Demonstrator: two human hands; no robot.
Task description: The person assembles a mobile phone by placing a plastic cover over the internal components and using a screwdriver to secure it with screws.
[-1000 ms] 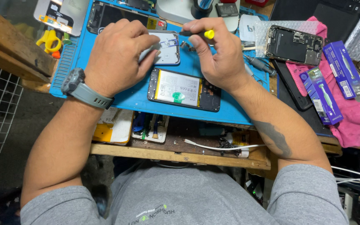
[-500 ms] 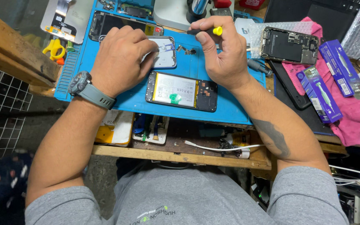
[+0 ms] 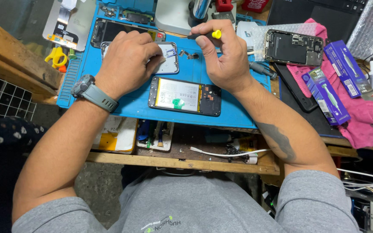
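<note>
head view, item by item.

- left hand: palm down on the blue rubber work mat, fingers pressed flat over a pale silver phone frame panel, pinning it rather than gripping it. the hand covers the same panel as half a second ago; only the camera has swung, so the hold reads as steady. a grey wristwatch sits on the wrist.
- right hand: fingers pinched narrow round a slim screwdriver with a yellow cap, tip angled down toward small loose metal parts on the mat just beside the panel's right edge. against the earlier frames the driver has stayed at that spot, so the fine work at the panel edge appears to be continuing, not finished.
- opened black phone with white battery and green pull tab: flat on the mat, near the wearer, between the two forearms, touched by neither hand.
- second opened phone body, dark, on bubble wrap: right of the mat, apart from the hands.
- two purple tool boxes: on a pink cloth, far right.
- yellow plastic tool: off the mat's left edge.
</note>
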